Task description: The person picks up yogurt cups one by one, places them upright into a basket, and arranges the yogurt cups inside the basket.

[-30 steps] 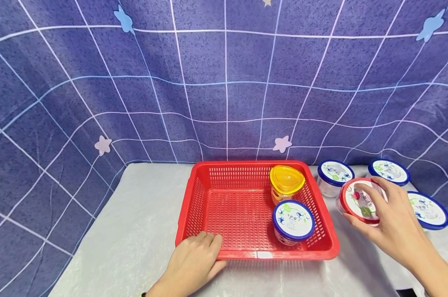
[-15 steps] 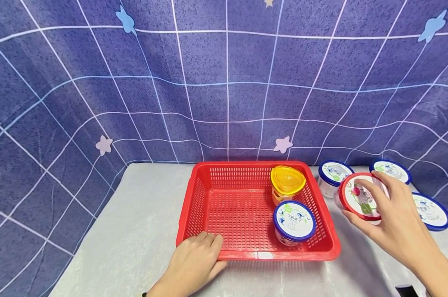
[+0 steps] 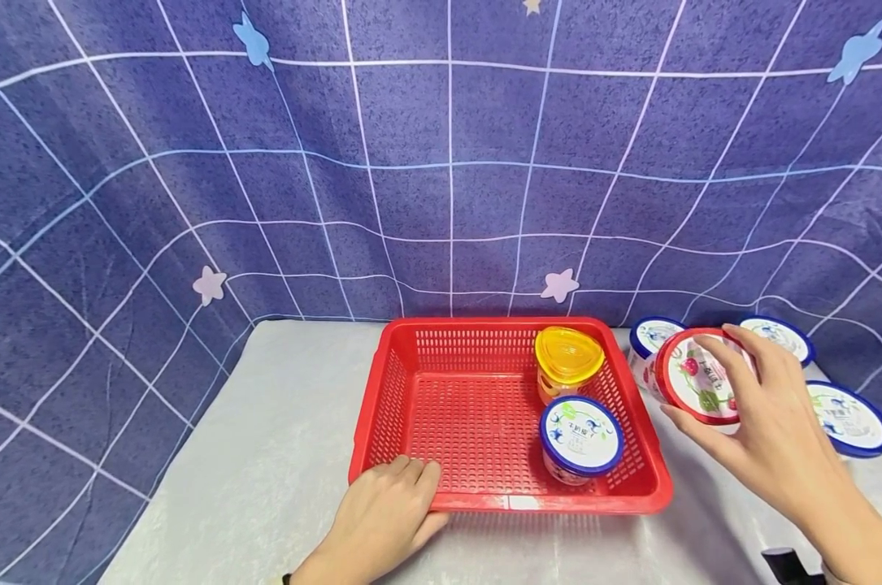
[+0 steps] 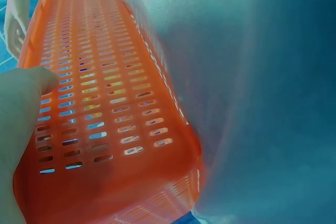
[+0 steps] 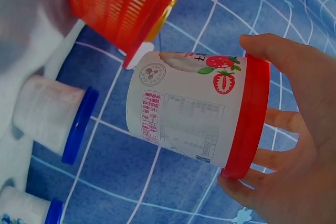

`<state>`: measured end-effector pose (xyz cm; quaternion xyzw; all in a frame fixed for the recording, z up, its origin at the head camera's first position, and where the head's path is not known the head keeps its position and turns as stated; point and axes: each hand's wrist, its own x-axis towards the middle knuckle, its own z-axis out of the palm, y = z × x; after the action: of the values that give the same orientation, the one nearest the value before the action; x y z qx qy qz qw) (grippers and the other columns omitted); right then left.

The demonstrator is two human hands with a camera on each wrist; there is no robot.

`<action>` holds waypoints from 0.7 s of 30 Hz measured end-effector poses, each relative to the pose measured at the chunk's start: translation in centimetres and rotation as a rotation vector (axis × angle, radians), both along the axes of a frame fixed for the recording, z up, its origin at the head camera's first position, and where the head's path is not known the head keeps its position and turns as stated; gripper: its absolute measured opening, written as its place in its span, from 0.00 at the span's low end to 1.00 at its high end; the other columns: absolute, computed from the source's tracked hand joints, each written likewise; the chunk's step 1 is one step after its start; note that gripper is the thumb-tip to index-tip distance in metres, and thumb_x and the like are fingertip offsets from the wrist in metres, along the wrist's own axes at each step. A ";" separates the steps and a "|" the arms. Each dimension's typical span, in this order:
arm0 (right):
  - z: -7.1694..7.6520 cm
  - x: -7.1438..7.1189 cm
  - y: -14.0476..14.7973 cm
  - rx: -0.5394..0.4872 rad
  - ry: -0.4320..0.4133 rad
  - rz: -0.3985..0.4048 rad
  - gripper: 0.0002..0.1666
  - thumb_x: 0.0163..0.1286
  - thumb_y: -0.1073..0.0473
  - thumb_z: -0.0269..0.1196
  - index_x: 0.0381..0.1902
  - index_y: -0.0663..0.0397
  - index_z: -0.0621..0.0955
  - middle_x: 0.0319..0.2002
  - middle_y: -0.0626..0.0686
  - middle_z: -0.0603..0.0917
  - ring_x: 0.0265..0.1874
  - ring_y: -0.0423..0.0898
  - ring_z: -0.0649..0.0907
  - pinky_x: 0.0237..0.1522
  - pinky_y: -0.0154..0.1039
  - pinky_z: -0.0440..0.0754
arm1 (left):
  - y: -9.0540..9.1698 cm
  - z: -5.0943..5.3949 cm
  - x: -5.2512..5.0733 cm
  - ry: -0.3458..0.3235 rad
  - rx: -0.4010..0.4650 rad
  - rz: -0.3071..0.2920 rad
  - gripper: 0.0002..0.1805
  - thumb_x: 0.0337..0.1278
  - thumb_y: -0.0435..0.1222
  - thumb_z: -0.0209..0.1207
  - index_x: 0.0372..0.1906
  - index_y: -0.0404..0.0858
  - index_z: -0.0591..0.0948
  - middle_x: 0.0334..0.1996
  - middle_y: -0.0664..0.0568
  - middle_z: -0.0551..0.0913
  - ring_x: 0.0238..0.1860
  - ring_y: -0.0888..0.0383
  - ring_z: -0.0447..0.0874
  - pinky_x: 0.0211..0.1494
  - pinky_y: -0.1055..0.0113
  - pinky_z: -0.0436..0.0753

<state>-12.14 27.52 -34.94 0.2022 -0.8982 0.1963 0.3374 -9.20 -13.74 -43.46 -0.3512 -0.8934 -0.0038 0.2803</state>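
My right hand (image 3: 773, 422) grips a plastic cup with a red lid (image 3: 706, 374) by the lid's edge, above the table and right of the basket. In the right wrist view, strawberries and small print show on the white cup (image 5: 181, 103). My left hand (image 3: 382, 516) holds the front rim of the red plastic basket (image 3: 514, 504), its thumb (image 4: 44, 81) against the outer wall in the left wrist view. Inside the basket's right side stand a cup with a yellow lid (image 3: 568, 356) and a cup with a blue lid (image 3: 581, 436).
Several blue-lidded cups stand right of the basket: one at the back (image 3: 654, 333), one farther right (image 3: 779, 337), and one nearer (image 3: 850, 418). A purple-blue gridded cloth (image 3: 411, 187) hangs behind the grey-white table (image 3: 265, 439). A black object (image 3: 783, 563) shows at the lower right.
The right hand has lifted the red-lidded cup slightly, shifted it a little left and tilted it. It now covers part of the blue-lidded cup behind it. The left hand stays on the basket.
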 end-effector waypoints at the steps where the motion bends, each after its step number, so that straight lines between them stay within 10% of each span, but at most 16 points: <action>1: 0.0 0.0 -0.1 -0.002 0.003 0.001 0.55 0.57 0.18 0.53 0.63 0.58 0.75 0.63 0.71 0.68 0.59 0.72 0.66 0.62 0.64 0.62 | 0.0 0.0 0.0 -0.001 -0.003 0.000 0.23 0.48 0.57 0.63 0.30 0.41 0.74 0.18 0.58 0.74 0.19 0.59 0.70 0.20 0.68 0.68; 21: 1.7 -0.4 -3.3 0.042 0.017 0.049 0.53 0.58 0.18 0.51 0.63 0.53 0.76 0.66 0.67 0.67 0.64 0.66 0.66 0.56 0.65 0.71 | 0.1 -0.2 -0.1 -0.002 0.000 -0.003 0.22 0.45 0.54 0.65 0.28 0.42 0.72 0.16 0.58 0.70 0.18 0.60 0.67 0.20 0.69 0.66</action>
<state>-12.54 24.24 -33.21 0.2328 -0.8939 0.1839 0.3359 -9.29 -13.64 -43.63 -0.3525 -0.8931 -0.0045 0.2793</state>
